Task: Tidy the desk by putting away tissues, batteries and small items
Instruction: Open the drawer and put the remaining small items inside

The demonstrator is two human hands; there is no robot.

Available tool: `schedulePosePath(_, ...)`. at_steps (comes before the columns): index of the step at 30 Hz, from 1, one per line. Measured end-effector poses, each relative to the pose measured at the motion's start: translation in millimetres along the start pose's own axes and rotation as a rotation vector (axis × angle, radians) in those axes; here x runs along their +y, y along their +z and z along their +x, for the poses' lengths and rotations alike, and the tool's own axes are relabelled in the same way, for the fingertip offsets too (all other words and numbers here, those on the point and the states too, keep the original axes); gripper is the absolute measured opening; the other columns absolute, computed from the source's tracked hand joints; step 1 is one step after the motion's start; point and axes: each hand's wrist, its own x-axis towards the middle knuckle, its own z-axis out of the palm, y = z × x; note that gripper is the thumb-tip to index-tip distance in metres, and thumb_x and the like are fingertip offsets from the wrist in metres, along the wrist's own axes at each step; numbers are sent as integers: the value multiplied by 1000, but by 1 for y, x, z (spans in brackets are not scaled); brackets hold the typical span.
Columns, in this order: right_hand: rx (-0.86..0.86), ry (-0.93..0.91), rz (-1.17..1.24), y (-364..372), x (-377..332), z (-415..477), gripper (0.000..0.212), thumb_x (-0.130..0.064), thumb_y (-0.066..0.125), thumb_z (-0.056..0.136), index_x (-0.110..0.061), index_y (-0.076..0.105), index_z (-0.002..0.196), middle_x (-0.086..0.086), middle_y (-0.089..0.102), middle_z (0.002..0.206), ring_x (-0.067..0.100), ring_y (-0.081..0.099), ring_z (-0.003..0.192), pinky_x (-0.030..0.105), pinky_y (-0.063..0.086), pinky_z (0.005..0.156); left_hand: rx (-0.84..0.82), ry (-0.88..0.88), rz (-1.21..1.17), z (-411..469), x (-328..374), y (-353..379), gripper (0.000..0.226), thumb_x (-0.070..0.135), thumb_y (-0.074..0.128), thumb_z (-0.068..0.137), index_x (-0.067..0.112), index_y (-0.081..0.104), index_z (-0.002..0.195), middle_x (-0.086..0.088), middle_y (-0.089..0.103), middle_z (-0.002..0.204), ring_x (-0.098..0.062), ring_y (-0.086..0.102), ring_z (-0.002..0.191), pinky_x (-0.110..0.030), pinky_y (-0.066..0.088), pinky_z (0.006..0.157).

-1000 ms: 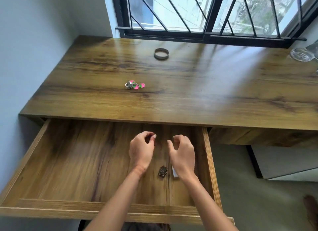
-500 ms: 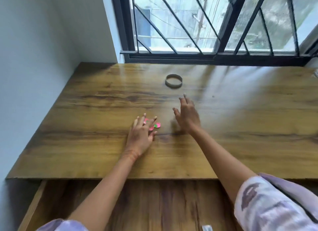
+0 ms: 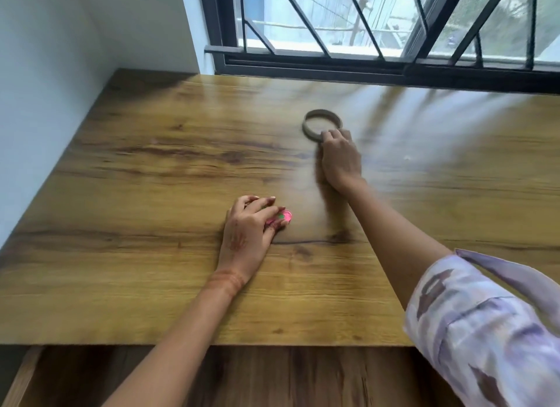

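Observation:
On the wooden desk (image 3: 151,170) my left hand (image 3: 248,234) lies over a small cluster of pink and green trinkets (image 3: 283,217), fingers curled around them; only one pink piece shows past my fingertips. Farther back, my right hand (image 3: 341,158) reaches a brown tape ring (image 3: 315,120) lying flat, and its fingertips pinch the ring's near right rim. The ring still rests on the desk.
The open drawer (image 3: 272,376) shows below the desk's front edge. A white wall stands to the left. A barred window (image 3: 363,28) with a dark sill runs along the back of the desk.
Both hands left the drawer and moved onto the desk. My left hand closed over the trinkets. My right hand travelled farther back and took the ring's rim.

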Motion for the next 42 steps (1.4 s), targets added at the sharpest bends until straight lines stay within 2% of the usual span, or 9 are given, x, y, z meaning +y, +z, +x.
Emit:
schedulePosePath(4,75,-10,46,-13,-3,-26,25,1,35,92,-2,59,96,14,61,106,28,44,115,39,45,74,8,-37,-58,-4,5,-8,24,21,70,77,11,72,99,-4,72,99,-26,52,103,-16,30,90)
schedulePosePath(9,164,11,209,-33,-7,-86,16,-2,50,89,-3,66,89,9,66,96,27,52,103,36,48,70,26,-146,-166,-24,24,-22,18,17,73,74,11,74,91,-7,71,89,-21,56,97,-6,29,81)
schedulePosePath(12,264,-21,354,-50,-13,-137,9,-4,60,85,-3,69,86,12,69,85,31,59,91,38,52,65,15,-168,-168,-48,35,-26,16,19,74,73,11,75,87,-9,72,84,-23,61,90,-10,33,76)
schedulePosePath(15,335,-63,401,-67,-17,-198,8,-1,64,81,-3,70,86,11,69,81,28,63,83,35,52,67,66,-183,-228,-79,55,-38,16,19,77,70,11,75,84,-8,73,80,-21,66,80,-17,43,74)
schedulePosePath(17,349,-90,448,-77,-22,-243,9,0,65,81,-2,71,87,9,70,83,25,63,84,28,49,73,83,-215,-290,-105,69,-49,17,22,77,71,13,76,85,-3,73,82,-14,65,77,-10,44,71)
schedulePosePath(24,264,-230,411,-92,-31,-382,20,-8,53,86,-5,72,88,3,71,85,18,62,87,22,51,75,36,-363,-310,-213,99,-64,18,29,76,70,18,76,85,6,73,82,7,60,72,4,38,68)
schedulePosePath(30,-6,-289,337,-76,-24,-441,13,-4,77,71,-9,73,82,0,71,78,13,63,77,22,55,57,-5,-512,-227,-277,95,-64,24,28,77,70,14,75,89,-1,74,85,-6,66,77,-19,52,72)
schedulePosePath(35,-225,-344,237,-60,-28,-458,20,-8,86,57,-17,74,71,-6,69,69,8,63,67,17,52,48,-22,-598,-161,-298,86,-64,26,23,75,73,10,73,96,-5,74,91,-11,65,85,-5,40,67)
schedulePosePath(42,-366,-379,102,-43,-34,-459,24,-9,86,45,-20,67,56,-9,61,57,9,60,61,18,42,36,-86,-647,-74,-300,63,-53,21,24,73,76,14,74,94,-7,73,95,-17,65,90,-16,41,72)
